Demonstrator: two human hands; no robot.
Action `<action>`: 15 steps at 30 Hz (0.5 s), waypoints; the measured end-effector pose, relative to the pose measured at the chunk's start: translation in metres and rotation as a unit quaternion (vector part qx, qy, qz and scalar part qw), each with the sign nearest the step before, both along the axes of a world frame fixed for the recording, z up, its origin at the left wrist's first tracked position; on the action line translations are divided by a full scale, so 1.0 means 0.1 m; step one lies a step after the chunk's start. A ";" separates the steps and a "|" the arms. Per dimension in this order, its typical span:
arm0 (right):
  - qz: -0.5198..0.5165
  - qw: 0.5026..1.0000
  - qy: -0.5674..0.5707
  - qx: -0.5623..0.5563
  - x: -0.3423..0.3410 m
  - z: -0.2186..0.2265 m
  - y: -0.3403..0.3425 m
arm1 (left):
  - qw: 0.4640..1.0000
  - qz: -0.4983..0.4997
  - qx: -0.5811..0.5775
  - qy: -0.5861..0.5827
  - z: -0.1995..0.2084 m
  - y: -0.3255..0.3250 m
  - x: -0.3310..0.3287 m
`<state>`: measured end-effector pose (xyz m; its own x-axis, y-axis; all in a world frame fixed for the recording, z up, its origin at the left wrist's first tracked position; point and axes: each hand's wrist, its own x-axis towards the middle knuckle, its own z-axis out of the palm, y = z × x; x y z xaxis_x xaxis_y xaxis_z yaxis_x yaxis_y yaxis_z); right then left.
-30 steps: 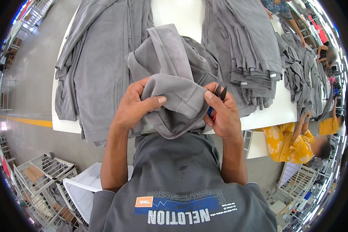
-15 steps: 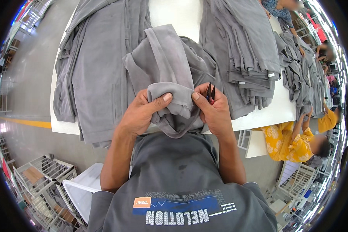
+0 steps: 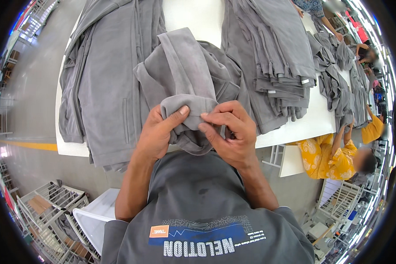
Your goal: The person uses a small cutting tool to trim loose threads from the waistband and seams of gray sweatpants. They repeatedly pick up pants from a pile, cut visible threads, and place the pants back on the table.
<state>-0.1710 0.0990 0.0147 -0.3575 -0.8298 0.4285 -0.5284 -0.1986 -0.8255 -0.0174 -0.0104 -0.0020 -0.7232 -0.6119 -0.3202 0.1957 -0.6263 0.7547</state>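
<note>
1. L hand [image 3: 156,134]: fingers closed on the turned-up hem of a grey fleece-like garment [image 3: 189,61], thumb flat on top, other fingers tucked underneath.
2. R hand [image 3: 233,132]: index fingertip on the hem near its seam, thumb tip just below, other fingers curled. Can't tell if the tips pinch cloth or only touch it.
3. Small dark item [image 3: 232,135] shows btwn the R fingers; mostly hidden, can't ID.
4. Garment location: bunched at the near edge of a white table [image 3: 286,134], btwn two piles, right in front of the wearer's dark grey T-shirt [image 3: 202,176]. One long tube-like part lies folded up twd the far side; the hem end is up in the hands.
5. L side of table: pile of grey garments [image 3: 105,66], top one w/ a long pocket slit, lower edges past the table edge.
6. R side: layered stack of grey garments [image 3: 277,53], small white tags [image 3: 306,81] at the ends.
7. Far R: more loose grey garments [image 3: 334,83]; co-worker in yellow patterned clothes [image 3: 317,154] w/ hands at them.
8. Lower L: white metal racks [image 3: 53,207] on a grey floor w/ yellow line [image 3: 26,145].
</note>
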 end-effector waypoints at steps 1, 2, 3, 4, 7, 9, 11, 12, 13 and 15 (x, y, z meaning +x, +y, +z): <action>0.001 1.000 -0.020 -0.008 0.00 -0.01 0.00 | 1.000 -0.001 -0.015 -0.008 0.00 0.01 0.00; -0.007 1.000 -0.024 0.015 0.01 0.01 0.00 | 0.999 -0.002 -0.030 -0.017 -0.01 0.03 0.01; -0.014 0.999 -0.027 0.037 0.02 0.05 0.01 | 0.999 -0.003 -0.045 -0.024 -0.01 0.04 0.00; -0.022 0.998 -0.030 0.059 0.02 0.08 0.01 | 0.999 -0.001 -0.051 -0.020 -0.02 0.05 0.00; -0.030 0.993 -0.103 0.056 -0.03 -0.05 -0.01 | 0.998 0.002 -0.059 -0.012 -0.03 0.08 -0.02; -0.032 0.977 -0.186 0.099 -0.02 -0.04 0.02 | 0.998 0.006 -0.057 -0.013 0.01 0.09 -0.02; -0.036 0.959 -0.250 0.125 -0.01 -0.02 0.04 | 0.998 -0.002 -0.062 -0.012 -0.02 0.08 -0.01; -0.040 0.952 -0.273 0.131 0.00 0.02 0.04 | 0.998 -0.006 -0.065 -0.012 -0.03 0.08 -0.01; -0.044 0.944 -0.296 0.137 0.01 0.05 0.04 | 0.998 0.001 -0.061 -0.012 -0.04 0.08 -0.01; -0.044 0.945 -0.295 0.138 0.01 0.06 0.04 | 0.998 0.014 -0.055 -0.011 -0.04 0.09 -0.01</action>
